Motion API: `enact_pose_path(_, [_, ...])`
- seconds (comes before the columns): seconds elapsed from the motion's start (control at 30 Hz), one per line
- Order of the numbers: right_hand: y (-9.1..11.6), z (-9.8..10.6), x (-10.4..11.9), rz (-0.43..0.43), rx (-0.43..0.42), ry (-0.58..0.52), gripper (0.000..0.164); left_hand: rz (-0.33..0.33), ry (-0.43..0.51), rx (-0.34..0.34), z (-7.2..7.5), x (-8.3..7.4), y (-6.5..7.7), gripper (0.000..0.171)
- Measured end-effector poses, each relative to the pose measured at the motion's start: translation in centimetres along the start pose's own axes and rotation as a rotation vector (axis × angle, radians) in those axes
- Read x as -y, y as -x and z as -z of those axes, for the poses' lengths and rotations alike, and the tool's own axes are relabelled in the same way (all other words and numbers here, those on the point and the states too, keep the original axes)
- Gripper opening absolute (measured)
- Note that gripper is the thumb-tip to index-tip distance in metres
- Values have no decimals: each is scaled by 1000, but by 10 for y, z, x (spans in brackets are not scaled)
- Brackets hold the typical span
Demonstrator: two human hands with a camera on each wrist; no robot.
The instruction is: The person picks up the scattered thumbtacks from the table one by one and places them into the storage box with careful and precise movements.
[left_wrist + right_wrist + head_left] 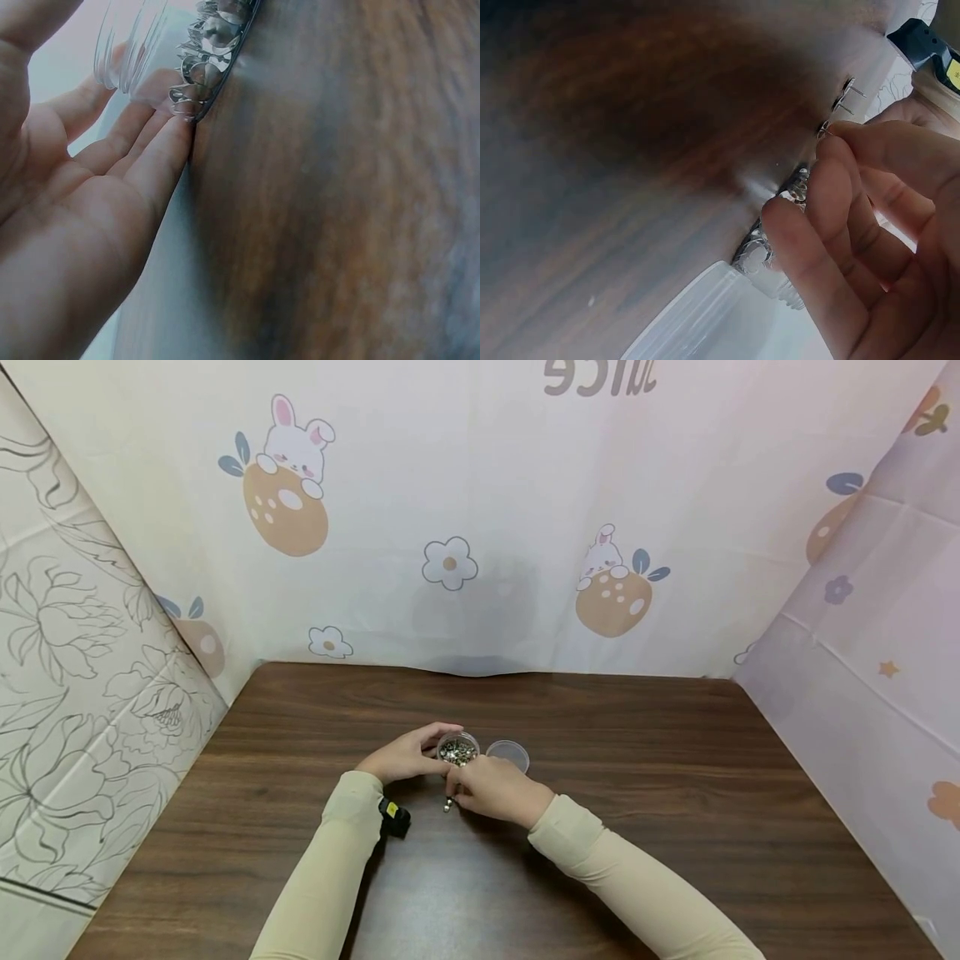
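A small clear plastic jar (458, 737) of silvery thumbtacks (456, 752) stands on the table. My left hand (408, 755) holds it from the left, and the left wrist view shows fingers along the jar's clear wall (155, 45). My right hand (498, 789) is in front of the jar. In the right wrist view, its thumb and forefinger pinch a thumbtack (823, 129) close to the tabletop. Beyond those fingertips, loose thumbtacks (849, 88) lie with their pins sticking up; in the head view they show as small shiny spots (447, 805).
A clear round lid (508, 753) lies right of the jar, partly behind my right hand. A black wrist device (394, 818) with a yellow label is at my left cuff. Brown wood-grain table (637, 735); printed curtains (375, 485) rise behind and at both sides.
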State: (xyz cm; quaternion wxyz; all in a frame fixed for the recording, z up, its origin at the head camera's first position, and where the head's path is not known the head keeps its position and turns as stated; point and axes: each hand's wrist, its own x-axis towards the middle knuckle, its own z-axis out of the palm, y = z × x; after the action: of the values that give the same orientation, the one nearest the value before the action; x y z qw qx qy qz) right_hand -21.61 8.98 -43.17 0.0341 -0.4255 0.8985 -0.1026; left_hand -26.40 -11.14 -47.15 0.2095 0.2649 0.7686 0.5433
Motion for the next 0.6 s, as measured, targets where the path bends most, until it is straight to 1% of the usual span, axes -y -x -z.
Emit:
enact_pose_path(0.1, [1,-1,-1,2,-6,-3,9,6,14,-3,-1,0,0,67])
enact_pose_path(0.23, [3,-1,-2,8,-24,9,10,6,37,9,-1,-17,6,64])
enact_pose_path(0.33, [4,-1,-4,9,-40,28,9,6,36,19,-1,-31,11,61])
enact_pose_path(0.47, [4,-2,-7,12,-57,55,6,12,24,14,-1,-32,11,61])
enact_pose_path(0.6, [4,-2,-8,7,-54,60,5,18,25,10,-1,-31,11,62])
